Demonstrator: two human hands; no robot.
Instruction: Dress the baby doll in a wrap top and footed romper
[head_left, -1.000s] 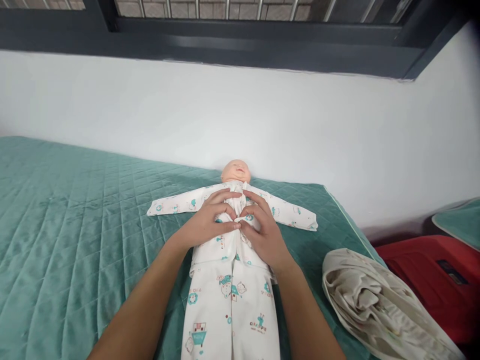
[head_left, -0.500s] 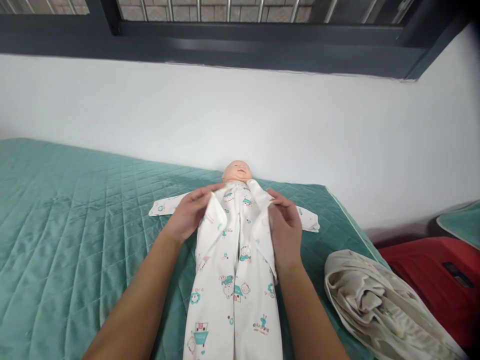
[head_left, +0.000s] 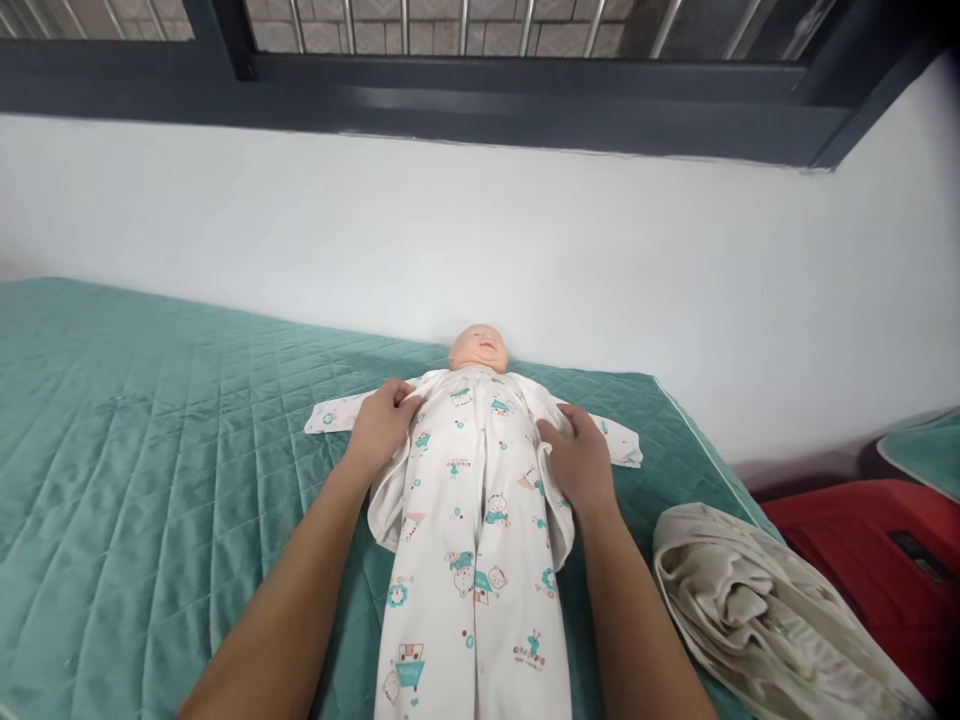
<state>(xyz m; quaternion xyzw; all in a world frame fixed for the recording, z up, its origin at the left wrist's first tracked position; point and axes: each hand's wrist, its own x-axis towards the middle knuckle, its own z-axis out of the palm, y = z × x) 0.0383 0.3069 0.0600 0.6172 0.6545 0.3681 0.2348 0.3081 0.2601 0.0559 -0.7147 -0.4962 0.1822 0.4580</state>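
Observation:
A baby doll [head_left: 480,348] lies on its back with its head by the wall. White printed baby pants [head_left: 465,560] stretch over its front from the neck down towards me. Beneath them is a white baby shirt [head_left: 330,414], its sleeves spread out to both sides and its front panels opened outward. My left hand [head_left: 382,428] is closed on the shirt's edge at the left shoulder side, fingers pinched. On the other side my right hand [head_left: 581,460] pinches the shirt's right panel, thumb towards the doll. The doll's limbs are hidden under the cloth.
A green quilted cover [head_left: 187,450] lies under everything, reaching the white wall [head_left: 480,230]. Crumpled cream cloth [head_left: 750,600] sits at the right, beside a red case [head_left: 862,560]. A dark window frame [head_left: 525,105] runs above.
Both shirt panels, lifted over the pants' sides before, have been turned outward and down beside them. My hands have moved slightly outward with the panels. The view has shifted a little.

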